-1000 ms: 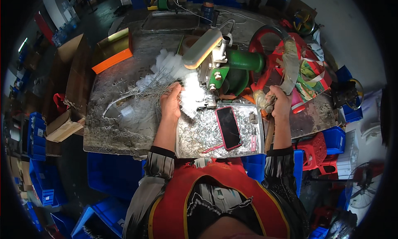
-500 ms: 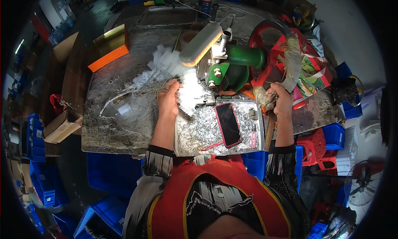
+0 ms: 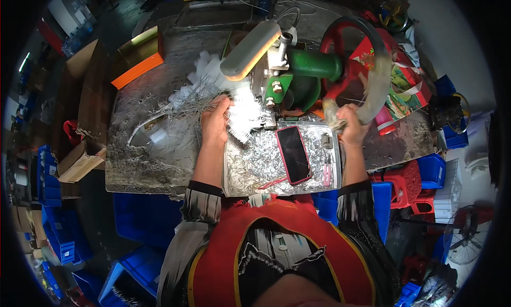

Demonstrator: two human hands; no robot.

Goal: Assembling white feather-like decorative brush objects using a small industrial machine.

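My left hand [image 3: 214, 125] is closed at the left edge of a bright white strip with comb-like teeth [image 3: 242, 118], glaring under the lamp [image 3: 250, 51]. The strip's right side meets the metal head of a green hand-cranked machine [image 3: 314, 66]. Beside my left fingers lies a tangle of thin grey wires [image 3: 186, 100] over crumpled white material [image 3: 206, 71]. My right hand [image 3: 351, 127] grips the wrapped handle [image 3: 331, 115] on the machine's red handwheel [image 3: 331, 41]; the wheel's near rim is blurred.
A metal tray [image 3: 247, 166] strewn with small metal bits holds a red-edged phone [image 3: 293, 155] and a pink-handled tool [image 3: 327, 174]. An orange box [image 3: 138, 70] and cardboard box [image 3: 85, 102] stand left. Behind the wheel lies a red patterned bag [image 3: 407, 88]. Blue bins [image 3: 143, 216] stand below the table.
The handwheel has turned, and my right hand has moved slightly left with its handle. My left hand stays at the white strip.
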